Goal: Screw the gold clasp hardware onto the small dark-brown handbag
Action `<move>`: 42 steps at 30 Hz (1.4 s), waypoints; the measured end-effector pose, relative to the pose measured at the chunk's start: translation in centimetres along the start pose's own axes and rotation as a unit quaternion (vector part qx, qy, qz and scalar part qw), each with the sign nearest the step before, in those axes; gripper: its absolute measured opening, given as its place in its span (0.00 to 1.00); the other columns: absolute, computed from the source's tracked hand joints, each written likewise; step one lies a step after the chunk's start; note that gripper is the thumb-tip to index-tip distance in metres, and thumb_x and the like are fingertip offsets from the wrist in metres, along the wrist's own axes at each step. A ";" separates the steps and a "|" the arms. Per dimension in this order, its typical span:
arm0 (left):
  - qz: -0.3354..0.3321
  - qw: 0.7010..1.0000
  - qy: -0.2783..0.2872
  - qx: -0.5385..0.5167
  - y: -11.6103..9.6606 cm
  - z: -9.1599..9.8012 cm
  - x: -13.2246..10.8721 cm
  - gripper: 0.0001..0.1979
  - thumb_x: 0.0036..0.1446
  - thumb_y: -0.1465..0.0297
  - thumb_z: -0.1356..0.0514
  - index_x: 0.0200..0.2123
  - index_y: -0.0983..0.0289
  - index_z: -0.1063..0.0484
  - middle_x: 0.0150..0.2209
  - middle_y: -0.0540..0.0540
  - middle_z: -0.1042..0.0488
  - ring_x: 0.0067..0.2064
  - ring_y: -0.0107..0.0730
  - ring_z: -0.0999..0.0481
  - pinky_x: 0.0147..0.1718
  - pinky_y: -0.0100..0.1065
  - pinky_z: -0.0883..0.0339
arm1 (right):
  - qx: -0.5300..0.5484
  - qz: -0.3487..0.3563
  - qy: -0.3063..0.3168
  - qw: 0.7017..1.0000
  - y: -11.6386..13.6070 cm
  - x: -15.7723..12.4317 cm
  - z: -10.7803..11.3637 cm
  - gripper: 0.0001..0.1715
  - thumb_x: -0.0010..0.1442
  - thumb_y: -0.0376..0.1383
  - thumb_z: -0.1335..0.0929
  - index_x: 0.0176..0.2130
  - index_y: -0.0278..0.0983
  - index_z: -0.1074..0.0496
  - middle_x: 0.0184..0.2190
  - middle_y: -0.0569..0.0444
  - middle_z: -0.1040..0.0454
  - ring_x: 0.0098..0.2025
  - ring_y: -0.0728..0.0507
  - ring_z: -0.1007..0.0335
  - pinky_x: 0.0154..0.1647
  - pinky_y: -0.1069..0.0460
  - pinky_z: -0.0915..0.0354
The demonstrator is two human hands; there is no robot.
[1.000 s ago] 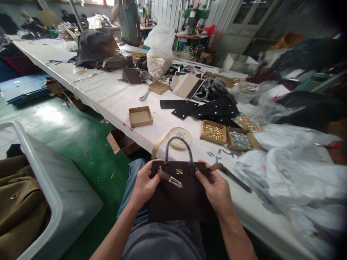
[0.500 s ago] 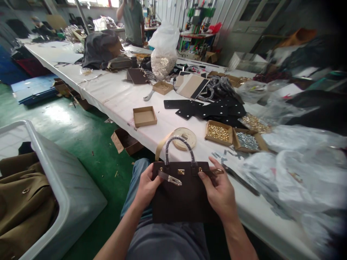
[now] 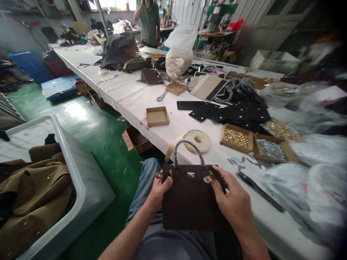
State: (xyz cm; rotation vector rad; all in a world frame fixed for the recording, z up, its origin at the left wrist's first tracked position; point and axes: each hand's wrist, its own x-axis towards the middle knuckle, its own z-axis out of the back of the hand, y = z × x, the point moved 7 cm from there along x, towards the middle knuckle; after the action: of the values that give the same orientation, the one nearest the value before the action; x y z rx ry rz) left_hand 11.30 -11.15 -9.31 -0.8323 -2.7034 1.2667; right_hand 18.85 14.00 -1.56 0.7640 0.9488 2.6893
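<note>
A dark brown handbag (image 3: pixel 189 202) stands upright over my lap, its front facing me. My left hand (image 3: pixel 158 191) grips its upper left edge, thumb on the front by a gold fitting. A short strap with a gold-coloured end (image 3: pixel 159 175) sticks out left there. At the upper right edge, my right hand (image 3: pixel 234 196) is closed around the bag. Beside its thumb, a metal strap plate (image 3: pixel 207 179) lies against the front. A small gold clasp (image 3: pixel 191 175) sits at the top middle. The arched handle (image 3: pixel 189 142) is wrapped in clear plastic.
Beyond the bag, a tape roll (image 3: pixel 203 142) lies on the white table (image 3: pixel 130 104). Boxes of gold rivets (image 3: pixel 235 139) and silver parts (image 3: pixel 271 150) stand right, near plastic bags (image 3: pixel 292 184). A grey bin (image 3: pixel 89 180) of brown material stands left. A person (image 3: pixel 149 25) stands behind.
The left strap, which crossed the front, now points out to the left. The right strap's plate has come inward onto the front. My view has turned left.
</note>
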 end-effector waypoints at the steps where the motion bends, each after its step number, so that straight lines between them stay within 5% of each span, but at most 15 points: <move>1: -0.004 1.000 0.008 0.014 -0.1 0.0 0.0 0.39 0.67 0.49 0.22 0.70 0.64 0.25 0.61 0.68 0.18 0.63 0.63 0.17 0.66 0.56 0.24 | -0.004 0.012 0.003 1.000 0.2 0.1 0.0 0.23 0.85 0.50 0.32 0.70 0.46 0.23 0.65 0.50 0.19 0.66 0.31 0.21 0.72 0.38 0.30; 6: -0.028 0.995 0.043 0.089 -0.6 -0.2 0.2 0.44 0.62 0.55 0.17 0.73 0.62 0.28 0.62 0.66 0.18 0.62 0.60 0.17 0.63 0.52 0.23 | -0.039 0.068 0.010 0.997 1.8 0.6 0.3 0.28 0.86 0.51 0.33 0.75 0.43 0.26 0.71 0.43 0.26 0.72 0.27 0.27 0.77 0.31 0.34; 10: -0.044 0.994 0.049 0.086 -0.8 -0.7 0.2 0.42 0.67 0.52 0.20 0.76 0.61 0.29 0.66 0.66 0.21 0.66 0.60 0.20 0.66 0.51 0.24 | -0.119 0.103 -0.021 0.987 5.0 0.5 1.5 0.36 0.82 0.52 0.26 0.79 0.43 0.30 0.77 0.39 0.33 0.74 0.19 0.33 0.77 0.23 0.38; 14: -0.053 0.996 0.046 0.054 -0.5 -1.2 0.1 0.41 0.73 0.47 0.27 0.78 0.61 0.32 0.69 0.67 0.23 0.70 0.63 0.22 0.71 0.55 0.28 | -0.152 0.167 -0.057 0.973 9.3 -1.1 2.1 0.18 0.79 0.42 0.23 0.65 0.49 0.18 0.57 0.45 0.18 0.56 0.25 0.21 0.64 0.28 0.31; 17: -0.064 0.996 0.042 0.053 -0.3 -1.5 0.2 0.42 0.76 0.44 0.30 0.80 0.60 0.33 0.70 0.68 0.24 0.71 0.63 0.24 0.73 0.57 0.30 | -0.050 0.214 0.016 0.975 11.7 -2.7 -0.1 0.15 0.79 0.37 0.24 0.63 0.47 0.18 0.45 0.49 0.18 0.46 0.33 0.21 0.50 0.38 0.26; 20: -0.059 0.997 0.016 0.041 -0.2 -1.5 0.0 0.41 0.78 0.41 0.36 0.80 0.60 0.33 0.70 0.67 0.24 0.74 0.63 0.27 0.76 0.59 0.34 | 0.018 0.165 0.084 0.983 12.0 -3.5 -3.2 0.26 0.83 0.41 0.27 0.74 0.42 0.27 0.55 0.44 0.19 0.54 0.30 0.19 0.54 0.36 0.20; 24: -0.029 0.999 -0.005 0.024 0.0 -1.8 -0.9 0.41 0.79 0.36 0.42 0.78 0.60 0.28 0.70 0.66 0.23 0.77 0.64 0.31 0.80 0.61 0.40 | 0.036 0.085 0.072 0.993 11.6 -3.9 -5.3 0.34 0.84 0.50 0.29 0.79 0.44 0.34 0.64 0.39 0.24 0.63 0.25 0.22 0.61 0.31 0.19; 29: -0.016 0.997 0.061 -0.047 -0.2 -3.1 -1.7 0.36 0.82 0.40 0.44 0.77 0.57 0.28 0.74 0.63 0.26 0.78 0.58 0.32 0.83 0.57 0.44 | 0.058 0.070 0.030 0.995 12.1 -4.0 -5.2 0.46 0.77 0.59 0.24 0.80 0.44 0.36 0.67 0.36 0.28 0.66 0.21 0.25 0.62 0.28 0.18; 34: 0.016 0.990 0.067 -0.121 0.3 -3.5 -1.8 0.31 0.80 0.43 0.38 0.70 0.58 0.22 0.74 0.61 0.26 0.81 0.58 0.35 0.83 0.53 0.45 | 0.082 0.085 0.028 0.993 12.6 -3.2 -4.8 0.44 0.71 0.64 0.20 0.71 0.45 0.29 0.67 0.37 0.29 0.67 0.22 0.27 0.65 0.26 0.21; 39: 0.072 0.979 0.089 -0.167 0.8 -4.0 -1.9 0.41 0.78 0.32 0.46 0.69 0.60 0.21 0.67 0.65 0.21 0.76 0.63 0.29 0.78 0.58 0.36 | 0.038 0.087 0.044 0.995 13.3 -2.5 -4.4 0.25 0.74 0.47 0.22 0.65 0.47 0.25 0.65 0.43 0.25 0.63 0.24 0.25 0.64 0.27 0.23; 42: 0.079 0.978 0.087 -0.173 0.5 -4.4 -1.8 0.47 0.74 0.27 0.48 0.70 0.60 0.23 0.64 0.67 0.20 0.72 0.66 0.25 0.72 0.61 0.29 | 0.004 0.099 0.032 0.995 14.2 -2.7 -3.8 0.24 0.74 0.37 0.26 0.66 0.46 0.26 0.65 0.42 0.25 0.63 0.24 0.25 0.63 0.25 0.25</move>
State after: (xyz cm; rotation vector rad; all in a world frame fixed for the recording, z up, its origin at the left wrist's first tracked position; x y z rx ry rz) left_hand 14.15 -8.68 -6.46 -1.1516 -2.7970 0.7063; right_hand 19.03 0.06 3.72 0.8187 0.9445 2.8983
